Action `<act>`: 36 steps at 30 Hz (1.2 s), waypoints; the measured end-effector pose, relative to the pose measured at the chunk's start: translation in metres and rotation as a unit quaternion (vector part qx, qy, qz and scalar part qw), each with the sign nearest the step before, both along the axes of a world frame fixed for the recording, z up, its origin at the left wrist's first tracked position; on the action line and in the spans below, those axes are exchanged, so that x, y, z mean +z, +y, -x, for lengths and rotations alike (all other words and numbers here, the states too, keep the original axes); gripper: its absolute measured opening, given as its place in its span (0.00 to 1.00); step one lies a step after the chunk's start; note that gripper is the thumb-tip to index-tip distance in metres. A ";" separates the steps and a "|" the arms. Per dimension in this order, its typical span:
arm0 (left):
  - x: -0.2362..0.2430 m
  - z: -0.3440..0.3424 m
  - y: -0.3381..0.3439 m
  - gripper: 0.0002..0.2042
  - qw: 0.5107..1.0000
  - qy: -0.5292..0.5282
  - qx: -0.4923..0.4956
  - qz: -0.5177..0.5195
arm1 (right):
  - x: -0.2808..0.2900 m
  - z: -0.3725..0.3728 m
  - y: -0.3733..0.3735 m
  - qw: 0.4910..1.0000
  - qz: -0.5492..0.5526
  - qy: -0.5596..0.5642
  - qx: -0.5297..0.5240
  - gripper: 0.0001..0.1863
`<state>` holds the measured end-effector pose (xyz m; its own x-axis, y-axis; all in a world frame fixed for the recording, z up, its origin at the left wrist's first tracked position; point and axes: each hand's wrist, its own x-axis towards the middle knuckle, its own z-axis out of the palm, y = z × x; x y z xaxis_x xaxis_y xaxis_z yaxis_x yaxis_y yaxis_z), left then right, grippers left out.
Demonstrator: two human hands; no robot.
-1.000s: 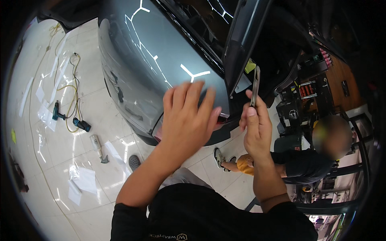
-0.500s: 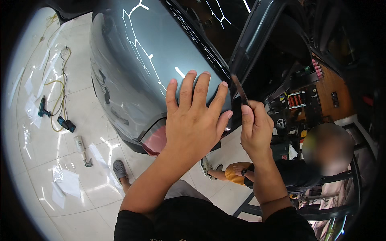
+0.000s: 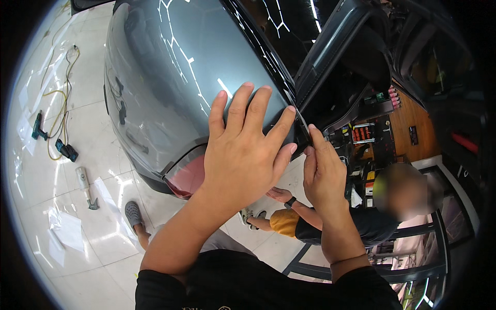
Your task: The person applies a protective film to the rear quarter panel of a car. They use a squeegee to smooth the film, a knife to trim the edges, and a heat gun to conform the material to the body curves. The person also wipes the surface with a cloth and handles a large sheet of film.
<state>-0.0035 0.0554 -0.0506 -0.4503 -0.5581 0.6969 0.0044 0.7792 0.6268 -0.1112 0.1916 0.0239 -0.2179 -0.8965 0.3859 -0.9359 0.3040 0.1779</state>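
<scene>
My left hand (image 3: 240,144) lies with its fingers spread on the glossy grey-blue body panel (image 3: 196,51) of a car. Just right of it, my right hand (image 3: 326,173) pinches a thin dark flat strip (image 3: 304,125) between thumb and fingers. The strip's far end meets the panel's edge beside the black trim (image 3: 268,57); whether it is tucked under that edge I cannot tell. Below my left palm shows the car's red tail light (image 3: 186,173).
A person (image 3: 351,225) in a dark top crouches at the right, one hand reaching toward the car. Tools and boxes (image 3: 364,133) lie beyond. On the left floor are a cordless drill (image 3: 37,126), a yellow cable (image 3: 64,93), a white-handled tool (image 3: 83,181) and pale sheets (image 3: 67,230).
My right hand has moved closer to the panel's edge, its fingers straighter along the strip, which now lies along that edge. The other person's hand has reached forward. The view has shifted slightly.
</scene>
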 end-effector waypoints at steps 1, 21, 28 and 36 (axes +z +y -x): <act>0.000 -0.001 0.000 0.21 1.000 -0.002 -0.002 0.002 | -0.001 0.000 0.001 1.000 -0.002 0.005 0.000 0.25; -0.003 0.001 0.001 0.20 1.000 0.001 0.007 0.013 | 0.004 0.005 0.002 0.997 -0.018 0.067 0.030 0.25; -0.003 0.002 0.001 0.19 1.000 0.004 0.012 0.017 | 0.006 0.010 0.001 0.995 -0.009 0.081 0.052 0.26; -0.005 0.003 0.003 0.20 1.000 0.005 0.019 0.017 | 0.005 0.011 0.002 0.994 -0.023 0.090 0.053 0.27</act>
<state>-0.0067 0.0580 -0.0554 -0.4219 -0.5504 0.7205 -0.0184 0.7997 0.6001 -0.1217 0.1941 0.0293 -0.0529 -0.9282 0.3682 -0.9139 0.1936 0.3568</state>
